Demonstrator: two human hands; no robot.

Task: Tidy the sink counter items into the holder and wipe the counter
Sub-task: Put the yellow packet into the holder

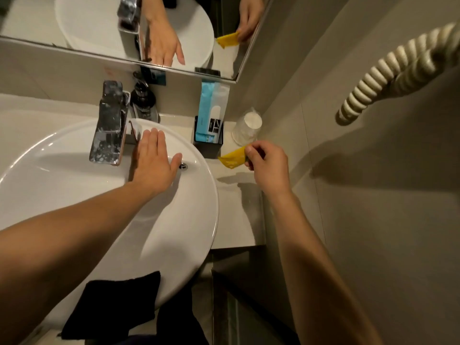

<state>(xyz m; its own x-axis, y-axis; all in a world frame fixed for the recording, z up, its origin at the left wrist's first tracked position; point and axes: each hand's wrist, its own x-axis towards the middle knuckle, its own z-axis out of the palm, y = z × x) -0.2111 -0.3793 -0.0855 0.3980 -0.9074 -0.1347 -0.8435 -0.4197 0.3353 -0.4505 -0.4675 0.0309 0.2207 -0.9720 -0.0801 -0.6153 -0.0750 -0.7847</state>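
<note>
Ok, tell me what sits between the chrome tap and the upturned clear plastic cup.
Head view: the black holder with a blue packet, and a dark soap dispenser beside the tap.

A yellow packet is pinched flat and tilted just above the pale counter, at the sink's three o'clock. Right beside it, at its eleven o'clock, sits the black holder, with a blue packet and a clear-wrapped one upright inside. At the holder's three o'clock stands a wrapped, upturned cup.
</note>
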